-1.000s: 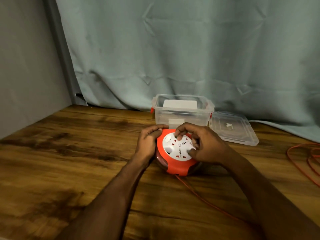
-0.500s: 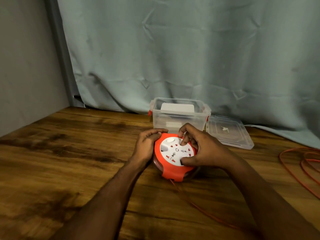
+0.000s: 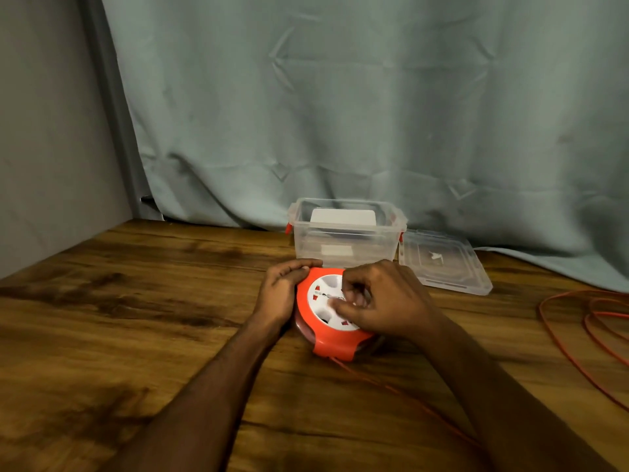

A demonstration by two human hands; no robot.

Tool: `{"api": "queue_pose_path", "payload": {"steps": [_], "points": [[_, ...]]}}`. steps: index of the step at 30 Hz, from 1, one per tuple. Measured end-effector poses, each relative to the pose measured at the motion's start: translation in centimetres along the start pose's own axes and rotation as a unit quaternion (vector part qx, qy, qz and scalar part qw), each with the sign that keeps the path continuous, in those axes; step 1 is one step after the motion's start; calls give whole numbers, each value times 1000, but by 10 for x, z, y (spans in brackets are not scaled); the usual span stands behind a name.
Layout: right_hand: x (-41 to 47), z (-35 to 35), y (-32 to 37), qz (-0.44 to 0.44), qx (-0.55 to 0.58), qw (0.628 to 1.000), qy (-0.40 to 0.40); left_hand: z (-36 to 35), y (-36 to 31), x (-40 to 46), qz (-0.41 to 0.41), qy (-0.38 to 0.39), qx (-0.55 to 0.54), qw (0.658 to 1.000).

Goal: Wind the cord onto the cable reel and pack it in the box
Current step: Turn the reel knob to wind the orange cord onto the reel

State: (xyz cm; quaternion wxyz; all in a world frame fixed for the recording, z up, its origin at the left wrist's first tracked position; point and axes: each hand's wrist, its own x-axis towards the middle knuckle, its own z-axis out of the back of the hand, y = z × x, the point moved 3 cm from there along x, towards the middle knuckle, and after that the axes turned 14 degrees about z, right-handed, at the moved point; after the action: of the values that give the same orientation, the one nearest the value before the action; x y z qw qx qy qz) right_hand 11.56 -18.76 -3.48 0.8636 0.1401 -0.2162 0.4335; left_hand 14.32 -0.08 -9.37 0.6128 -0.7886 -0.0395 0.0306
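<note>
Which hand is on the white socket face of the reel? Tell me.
The right hand: its fingers sit on the cable reel's white centre. The left hand only cups the orange rim on the reel's left side.

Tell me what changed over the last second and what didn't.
The right hand moved around the white face of the cable reel, its fingers shifting from the far edge toward the near right, consistent with turning it to wind. The left hand stayed cupped on the reel's left rim. The orange cord still lies looped at right; the box and its lid did not move.
</note>
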Motion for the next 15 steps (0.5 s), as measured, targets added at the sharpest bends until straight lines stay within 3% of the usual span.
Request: {"api": "queue_pose_path", "payload": {"steps": [6,15], "points": [[-2,0,-7,-20,75,993,85,3,1,1,3,-5,18,1000],[0,7,-15,-31,143,983,115,1,1,0,17,8,51,999]]}}
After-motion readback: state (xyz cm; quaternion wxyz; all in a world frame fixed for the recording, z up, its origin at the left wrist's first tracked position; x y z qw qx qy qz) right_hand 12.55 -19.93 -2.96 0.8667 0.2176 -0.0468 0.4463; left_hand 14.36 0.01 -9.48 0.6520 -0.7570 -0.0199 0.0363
